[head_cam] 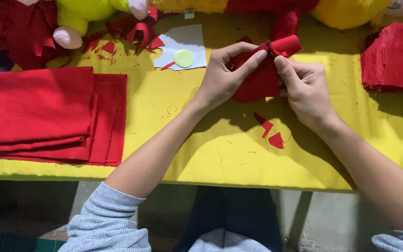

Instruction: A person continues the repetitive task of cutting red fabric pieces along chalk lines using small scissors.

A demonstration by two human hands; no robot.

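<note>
above the middle of the yellow surface [201,154], toward its far edge, we hold a red felt piece [257,79] lifted clear of the cloth, so both hands can work it freely. our left hand [224,74] closes on its left side, thumb arched over the top and forefinger stretched along the fold, pinning it. our right hand [304,86] pinches the right edge just under a small rolled end [285,45], fingers curled shut on the felt. both wrists angle inward and the forearms come in from the near edge. small red scraps [270,133] lie just below the hands. folded red cloth [47,112] sits at the left edge, a stack of red pieces [395,58] at the right, and a white card with a pale green disc [183,58] near the far edge.
</note>
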